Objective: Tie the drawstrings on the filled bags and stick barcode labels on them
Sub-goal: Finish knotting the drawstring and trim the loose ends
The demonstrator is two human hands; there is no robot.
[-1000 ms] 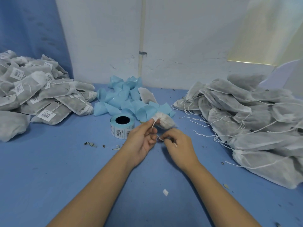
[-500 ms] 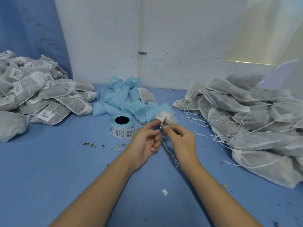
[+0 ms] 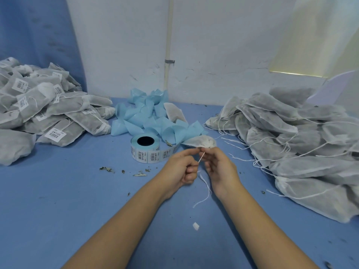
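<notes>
Pulling the knot closer, you have brought both hands up to the gathered mouth of the bag (image 3: 202,142), which lies on the table (image 3: 58,200) just beyond your fingertips, to the right of the label roll (image 3: 147,150). A second ago the hands were lower and further apart. Now your left hand (image 3: 180,168) and right hand (image 3: 220,167) almost meet, each pinching the drawstring (image 3: 201,158), and its loose ends hang down between your wrists. I judge the tie is nearly finished, so the label comes next.

The label roll shows barcodes with some short dark print beside them, too small to read. The same white labels are on the finished pile (image 3: 48,109) at the far left. The untied pile (image 3: 291,142) on the right has none.
</notes>
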